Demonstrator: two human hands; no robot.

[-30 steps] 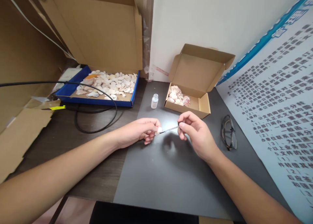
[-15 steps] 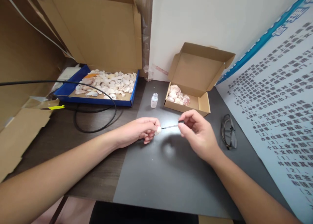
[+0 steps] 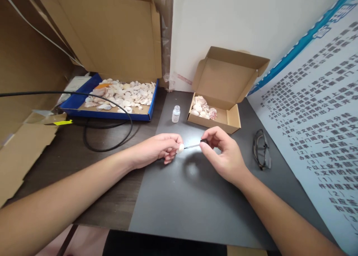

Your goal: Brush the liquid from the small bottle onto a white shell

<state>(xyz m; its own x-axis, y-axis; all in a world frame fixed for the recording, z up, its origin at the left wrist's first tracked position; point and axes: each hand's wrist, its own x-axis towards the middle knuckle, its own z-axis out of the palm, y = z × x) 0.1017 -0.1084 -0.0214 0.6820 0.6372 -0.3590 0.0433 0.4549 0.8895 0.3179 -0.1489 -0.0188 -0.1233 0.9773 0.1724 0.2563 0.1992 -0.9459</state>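
Head view: one open cardboard box with blue walls [image 3: 141, 116], far left, holds a heap of pale seashells [image 3: 134, 94], too many to count; one smaller open brown cardboard box [image 3: 216, 125], far right, holds a cluster of whitish and pinkish shells [image 3: 201, 108]. Between them stands one small clear, white-labelled bottle [image 3: 175, 115]. Over the bench [image 3: 167, 207], the left hand's [image 3: 163, 147] grip pinches one small, white, ribbed shell [image 3: 181, 148]; the right hand's [image 3: 222, 153] grip is clamped on one thin, black-ended applicator [image 3: 193, 146], its dark tip at the shell's right edge.

right grip [image 3: 223, 155] nearer shell [image 3: 181, 148], shell turned
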